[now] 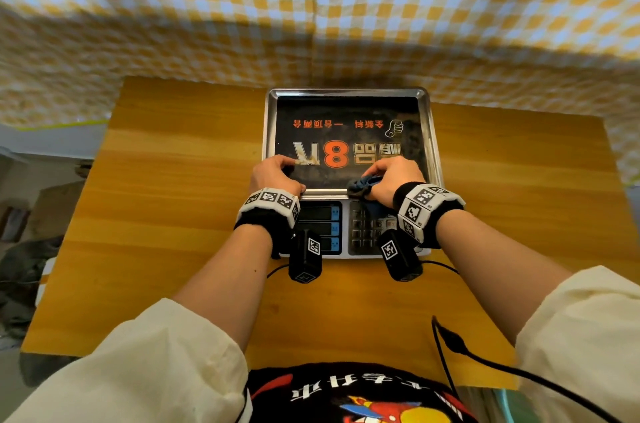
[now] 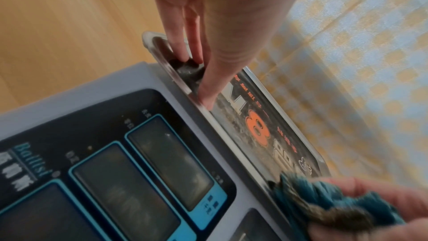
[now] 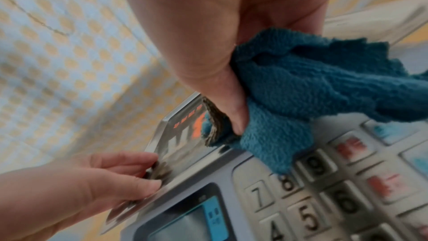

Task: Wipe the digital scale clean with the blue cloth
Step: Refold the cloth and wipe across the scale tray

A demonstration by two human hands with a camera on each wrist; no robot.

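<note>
The digital scale [image 1: 341, 251] stands mid-table, its steel tray [image 1: 433, 145] bearing a dirty black sticker with an orange 8. My right hand [image 1: 391, 180] grips a bunched blue cloth [image 1: 362, 185] on the tray's near-right edge. A tail of the cloth [image 3: 301, 80] hangs over the keypad [image 3: 324, 190], and its underside [image 2: 336, 213] looks soiled brown. My left hand [image 1: 273, 173] rests on the tray's near-left corner. Its fingertips [image 2: 183, 50] press down inside the corner and its thumb [image 3: 148, 186] lies on the near rim. The blue-framed displays [image 2: 139, 171] are dark.
The scale sits towards the far edge of a wooden table [image 1: 173, 214]. A yellow-and-white chequered fabric [image 1: 311, 7] hangs close behind it. A black cable [image 1: 485, 360] runs over the table's near-right part. Bare wood lies to both sides of the scale.
</note>
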